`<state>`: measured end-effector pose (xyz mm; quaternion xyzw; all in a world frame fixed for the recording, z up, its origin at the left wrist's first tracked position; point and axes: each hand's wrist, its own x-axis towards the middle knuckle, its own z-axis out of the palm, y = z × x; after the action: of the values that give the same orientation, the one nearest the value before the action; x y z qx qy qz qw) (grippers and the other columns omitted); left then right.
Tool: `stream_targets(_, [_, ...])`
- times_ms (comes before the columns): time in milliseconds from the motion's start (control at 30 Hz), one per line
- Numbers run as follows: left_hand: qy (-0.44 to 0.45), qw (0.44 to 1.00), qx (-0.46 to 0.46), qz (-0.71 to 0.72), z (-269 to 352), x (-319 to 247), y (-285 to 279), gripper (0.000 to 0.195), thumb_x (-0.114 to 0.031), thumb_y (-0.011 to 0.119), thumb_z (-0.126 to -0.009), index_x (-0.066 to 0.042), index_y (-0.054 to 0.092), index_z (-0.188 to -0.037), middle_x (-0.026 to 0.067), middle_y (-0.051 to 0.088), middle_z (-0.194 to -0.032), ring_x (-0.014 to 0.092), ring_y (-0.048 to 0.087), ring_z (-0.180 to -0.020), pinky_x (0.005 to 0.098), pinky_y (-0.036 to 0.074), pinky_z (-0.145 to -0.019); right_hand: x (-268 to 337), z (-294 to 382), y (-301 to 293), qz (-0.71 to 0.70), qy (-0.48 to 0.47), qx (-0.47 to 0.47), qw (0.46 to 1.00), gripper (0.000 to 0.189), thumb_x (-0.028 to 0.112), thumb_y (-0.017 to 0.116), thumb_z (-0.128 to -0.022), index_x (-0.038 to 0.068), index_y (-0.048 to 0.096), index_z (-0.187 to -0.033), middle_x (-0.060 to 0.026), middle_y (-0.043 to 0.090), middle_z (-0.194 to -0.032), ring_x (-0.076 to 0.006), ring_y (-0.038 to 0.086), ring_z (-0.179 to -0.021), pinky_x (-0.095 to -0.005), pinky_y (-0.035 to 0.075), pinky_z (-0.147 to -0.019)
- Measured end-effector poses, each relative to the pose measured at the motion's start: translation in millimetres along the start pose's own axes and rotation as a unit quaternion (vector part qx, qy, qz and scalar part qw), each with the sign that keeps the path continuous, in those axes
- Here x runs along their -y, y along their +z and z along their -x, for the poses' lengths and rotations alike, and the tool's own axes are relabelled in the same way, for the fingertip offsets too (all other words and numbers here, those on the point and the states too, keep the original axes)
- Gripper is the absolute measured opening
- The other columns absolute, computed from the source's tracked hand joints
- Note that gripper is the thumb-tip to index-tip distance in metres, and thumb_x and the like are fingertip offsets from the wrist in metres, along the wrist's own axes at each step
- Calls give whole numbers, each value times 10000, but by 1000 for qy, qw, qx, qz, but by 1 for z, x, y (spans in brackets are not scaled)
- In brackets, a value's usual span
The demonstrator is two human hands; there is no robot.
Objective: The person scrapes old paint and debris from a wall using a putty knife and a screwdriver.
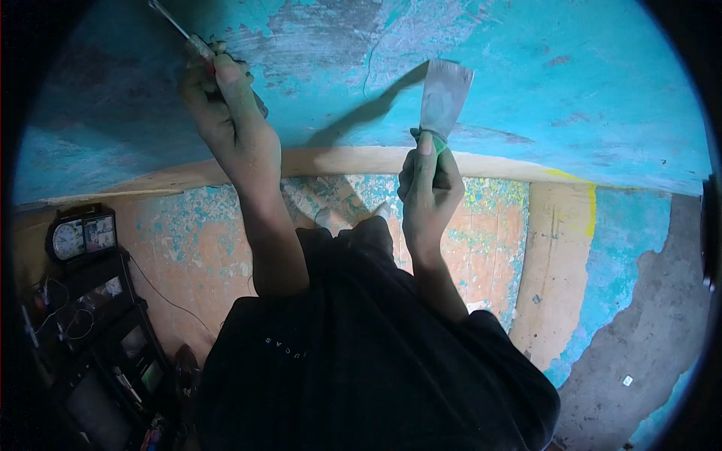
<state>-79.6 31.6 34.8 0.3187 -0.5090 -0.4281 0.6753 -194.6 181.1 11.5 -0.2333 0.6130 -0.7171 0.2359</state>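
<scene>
Before me a wall [541,84] carries turquoise paint, with grey patches [321,39] where the paint is gone. My right hand [428,191] grips a putty knife [445,96] by its green handle, thumb along the neck, blade pointing up. Its shadow falls on the wall; whether the blade touches the paint I cannot tell. Up and to the left, my left hand [237,124] is closed around a screwdriver [194,42] with a thin metal shaft and a clear handle with some red. Something dark shows behind those fingers, too hidden to name.
Paint flakes are scattered over the tiled floor [208,237] around my feet. A black cabinet [101,332] at left bears a clock [70,239], and a cable [169,293] runs from it. On the right are a cream band [555,270] and another wall with bare grey plaster [615,349].
</scene>
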Motion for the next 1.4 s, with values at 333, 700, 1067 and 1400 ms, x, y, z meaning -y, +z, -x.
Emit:
stream_targets(333, [39, 999, 3, -19, 1, 4, -1, 364, -335, 510, -1043, -1, 441, -1170, 3, 498, -821, 36, 429, -608, 192, 349, -540, -23, 10, -12, 85, 6, -19, 996, 225, 184, 604, -1002, -23, 654, -930, 33, 535, -682, -25, 445, -602, -203, 338, -523])
stream_targets(700, [57, 997, -3, -46, 0, 7, -2, 302, -297, 494, -1052, -17, 445, -1154, 0, 492, -796, 35, 420, -594, 201, 341, -530, -27, 5, -13, 81, 8, -13, 997, 213, 168, 614, -994, -29, 669, -937, 29, 545, -705, -22, 439, -635, -207, 340, -540])
stream_targets(1067, [25, 1000, 5, -18, -1, 3, 0, 353, -350, 523, -1036, -27, 444, -1154, -2, 486, -795, 33, 415, -597, 195, 344, -530, -27, 7, -7, 7, 74, 6, 997, 220, 216, 592, -1011, 5, 653, -993, 39, 524, -691, -16, 444, -590, -201, 336, -507])
stream_targets(1400, [-8, 1000, 16, -8, 3, 3, -5, 487, -392, 545, -1019, 12, 431, -1266, -1, 502, -917, 67, 454, -768, 211, 385, -673, -41, 8, -6, 0, 104, 66, 992, 325, 324, 549, -1031, 17, 632, -964, 48, 497, -641, -20, 420, -525, -198, 327, -476])
